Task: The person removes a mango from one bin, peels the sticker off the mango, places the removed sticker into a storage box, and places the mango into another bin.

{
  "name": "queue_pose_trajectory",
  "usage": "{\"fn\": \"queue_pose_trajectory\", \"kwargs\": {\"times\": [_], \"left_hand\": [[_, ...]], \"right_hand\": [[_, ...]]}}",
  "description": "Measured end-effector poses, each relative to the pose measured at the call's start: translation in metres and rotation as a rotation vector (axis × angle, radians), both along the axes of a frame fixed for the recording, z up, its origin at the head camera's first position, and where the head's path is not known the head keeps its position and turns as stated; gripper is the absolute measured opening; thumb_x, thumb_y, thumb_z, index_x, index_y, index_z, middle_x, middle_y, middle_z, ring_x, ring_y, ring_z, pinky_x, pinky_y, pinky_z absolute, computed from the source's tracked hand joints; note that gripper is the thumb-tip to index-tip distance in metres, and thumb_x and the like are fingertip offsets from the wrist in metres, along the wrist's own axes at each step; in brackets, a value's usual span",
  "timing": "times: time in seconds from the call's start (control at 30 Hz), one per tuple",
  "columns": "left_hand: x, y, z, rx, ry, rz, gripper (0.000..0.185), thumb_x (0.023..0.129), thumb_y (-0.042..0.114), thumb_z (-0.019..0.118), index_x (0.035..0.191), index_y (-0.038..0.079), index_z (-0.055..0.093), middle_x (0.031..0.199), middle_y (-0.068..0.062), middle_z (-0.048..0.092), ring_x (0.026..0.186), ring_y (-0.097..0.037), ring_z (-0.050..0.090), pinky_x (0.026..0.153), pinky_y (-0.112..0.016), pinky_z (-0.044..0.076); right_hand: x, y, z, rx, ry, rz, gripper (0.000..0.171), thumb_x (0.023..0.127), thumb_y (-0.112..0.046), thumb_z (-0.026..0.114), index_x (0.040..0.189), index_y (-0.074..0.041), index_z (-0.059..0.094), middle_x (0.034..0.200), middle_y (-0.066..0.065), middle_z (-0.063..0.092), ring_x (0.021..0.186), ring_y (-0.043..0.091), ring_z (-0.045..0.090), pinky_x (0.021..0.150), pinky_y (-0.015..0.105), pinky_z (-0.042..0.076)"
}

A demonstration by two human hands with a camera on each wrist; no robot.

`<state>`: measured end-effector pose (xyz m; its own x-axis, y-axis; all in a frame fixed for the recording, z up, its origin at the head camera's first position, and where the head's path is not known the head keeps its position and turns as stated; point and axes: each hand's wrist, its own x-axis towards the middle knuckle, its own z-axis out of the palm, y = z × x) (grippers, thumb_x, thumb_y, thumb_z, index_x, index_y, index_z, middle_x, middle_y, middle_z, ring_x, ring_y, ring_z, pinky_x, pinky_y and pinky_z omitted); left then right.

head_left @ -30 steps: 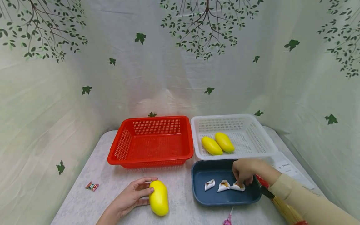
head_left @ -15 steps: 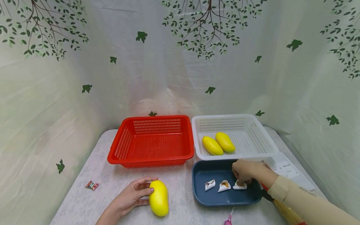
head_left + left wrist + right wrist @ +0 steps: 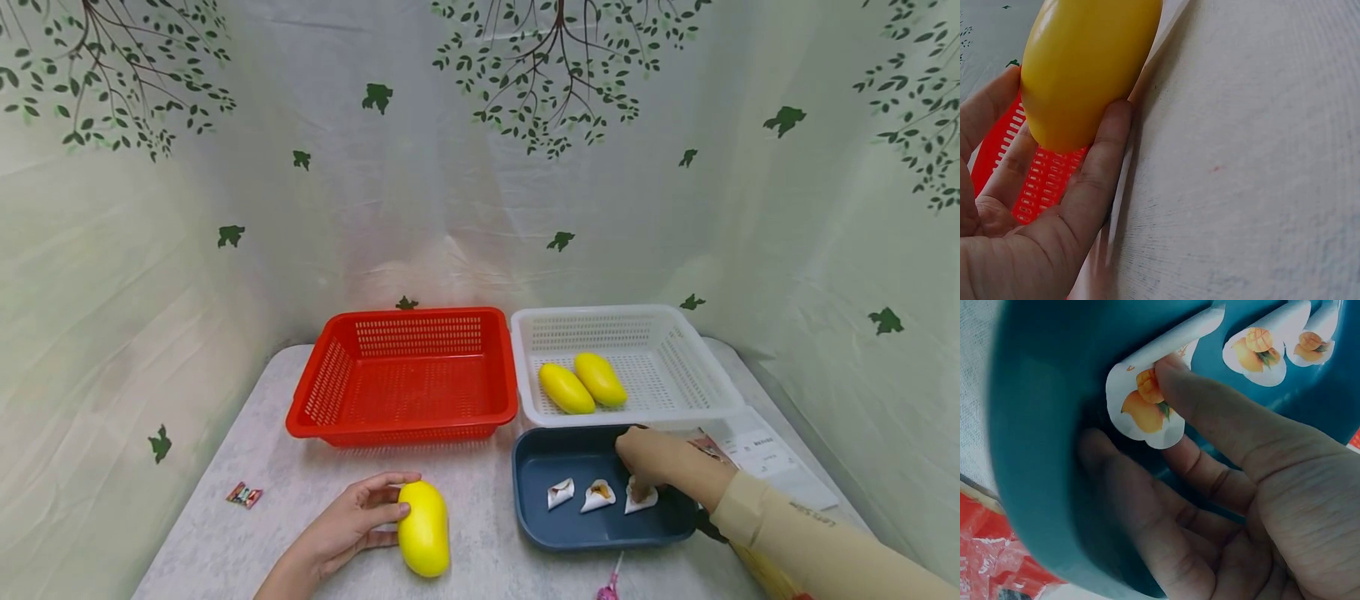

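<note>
My left hand (image 3: 347, 521) holds a yellow mango (image 3: 423, 529) by its side on the table; in the left wrist view, fingers and thumb press on the mango's smooth skin (image 3: 1088, 69). Inside the dark blue tray (image 3: 570, 537) lie three curled white stickers printed with mangoes. My right hand (image 3: 660, 460) reaches in and pinches the rightmost mango sticker (image 3: 637, 505). Up close, the thumb lies on that sticker's printed face (image 3: 1141, 412), with a finger at its lower edge. The middle sticker (image 3: 597, 497) and the left sticker (image 3: 560, 493) lie untouched.
Behind stand a red basket (image 3: 405, 433) and a white basket (image 3: 675, 412) with two yellow mangoes (image 3: 583, 383) inside. A wrapped candy (image 3: 244, 495) lies at left, a pink lollipop (image 3: 609, 587) in front. A straw-bristled brush (image 3: 765, 571) and white packet (image 3: 772, 458) lie at right.
The rightmost sticker has moved right, away from the middle one, and turned slightly under my right fingers. My left hand and its mango have stayed in place.
</note>
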<state>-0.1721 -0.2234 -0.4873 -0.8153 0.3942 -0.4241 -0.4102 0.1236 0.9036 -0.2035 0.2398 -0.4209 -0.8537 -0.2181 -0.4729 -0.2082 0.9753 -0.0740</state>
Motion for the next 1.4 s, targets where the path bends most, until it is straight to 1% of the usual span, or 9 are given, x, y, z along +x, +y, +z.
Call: {"fn": "queue_pose_trajectory", "kwargs": {"times": [0.2, 0.3, 0.47, 0.57, 0.87, 1.1, 1.2, 1.3, 1.4], "left_hand": [[0.001, 0.001, -0.001, -0.003, 0.003, -0.003, 0.058, 0.099, 0.023, 0.08, 0.152, 0.014, 0.06, 0.136, -0.008, 0.065, 0.111, -0.024, 0.066, 0.097, -0.046, 0.065], [0.001, 0.0, -0.001, 0.007, 0.001, -0.01, 0.058, 0.099, 0.023, 0.079, 0.153, 0.013, 0.06, 0.135, -0.008, 0.065, 0.11, -0.023, 0.066, 0.096, -0.046, 0.065], [-0.001, 0.001, -0.001, 0.001, 0.002, -0.026, 0.058, 0.099, 0.023, 0.079, 0.153, 0.012, 0.06, 0.135, -0.009, 0.065, 0.109, -0.024, 0.067, 0.095, -0.046, 0.065], [-0.002, 0.003, 0.0, -0.004, 0.008, -0.038, 0.059, 0.099, 0.024, 0.079, 0.153, 0.011, 0.058, 0.135, -0.01, 0.065, 0.108, -0.024, 0.068, 0.096, -0.046, 0.065], [-0.005, 0.003, 0.007, 0.009, 0.021, -0.073, 0.058, 0.101, 0.025, 0.077, 0.153, 0.009, 0.058, 0.13, -0.01, 0.065, 0.105, -0.024, 0.069, 0.095, -0.044, 0.066], [-0.008, 0.003, 0.019, -0.057, 0.061, -0.103, 0.058, 0.1, 0.027, 0.078, 0.152, 0.01, 0.059, 0.139, -0.014, 0.06, 0.112, -0.025, 0.065, 0.095, -0.044, 0.065], [-0.011, 0.004, 0.027, -0.109, 0.1, -0.122, 0.055, 0.099, 0.028, 0.078, 0.15, 0.013, 0.061, 0.14, -0.016, 0.057, 0.112, -0.026, 0.064, 0.095, -0.044, 0.065], [-0.017, 0.004, 0.036, -0.136, 0.157, -0.164, 0.053, 0.101, 0.028, 0.076, 0.15, 0.013, 0.062, 0.137, -0.018, 0.056, 0.11, -0.026, 0.066, 0.094, -0.045, 0.066], [-0.024, 0.006, 0.048, -0.136, 0.21, -0.213, 0.053, 0.103, 0.027, 0.074, 0.151, 0.011, 0.06, 0.135, -0.017, 0.059, 0.109, -0.026, 0.069, 0.093, -0.046, 0.066]], "right_hand": [[-0.001, 0.006, -0.01, -0.004, 0.024, 0.02, 0.039, 0.075, -0.019, 0.099, 0.068, -0.011, 0.062, 0.062, 0.002, 0.058, 0.057, 0.018, 0.059, 0.058, 0.031, 0.052], [0.001, 0.007, -0.009, -0.01, 0.029, 0.029, 0.038, 0.074, -0.02, 0.1, 0.069, -0.011, 0.064, 0.062, 0.001, 0.058, 0.056, 0.017, 0.058, 0.057, 0.03, 0.051], [0.007, 0.004, 0.0, -0.037, 0.02, 0.008, 0.038, 0.071, -0.02, 0.102, 0.08, -0.007, 0.068, 0.066, 0.005, 0.061, 0.059, 0.02, 0.06, 0.059, 0.033, 0.055], [0.007, 0.004, 0.004, -0.055, -0.003, -0.015, 0.038, 0.074, -0.021, 0.101, 0.086, -0.008, 0.068, 0.07, 0.005, 0.061, 0.062, 0.021, 0.06, 0.061, 0.033, 0.056], [0.007, 0.003, 0.018, -0.077, 0.009, -0.017, 0.037, 0.076, -0.023, 0.099, 0.091, -0.009, 0.068, 0.077, 0.005, 0.06, 0.072, 0.023, 0.059, 0.071, 0.038, 0.057], [0.004, 0.005, 0.031, -0.047, 0.024, -0.025, 0.04, 0.079, -0.034, 0.097, 0.101, -0.012, 0.071, 0.089, 0.003, 0.064, 0.082, 0.023, 0.058, 0.079, 0.041, 0.06], [0.005, 0.008, 0.04, -0.053, 0.038, -0.027, 0.038, 0.081, -0.037, 0.095, 0.098, -0.013, 0.071, 0.089, 0.002, 0.065, 0.08, 0.021, 0.058, 0.077, 0.039, 0.061], [0.006, 0.014, 0.051, -0.098, 0.027, -0.039, 0.032, 0.084, -0.035, 0.093, 0.09, -0.015, 0.069, 0.084, 0.001, 0.063, 0.075, 0.019, 0.059, 0.073, 0.035, 0.061], [0.006, 0.022, 0.062, -0.188, -0.001, -0.046, 0.025, 0.088, -0.033, 0.089, 0.084, -0.017, 0.071, 0.079, -0.001, 0.064, 0.068, 0.016, 0.06, 0.067, 0.029, 0.059]]}}
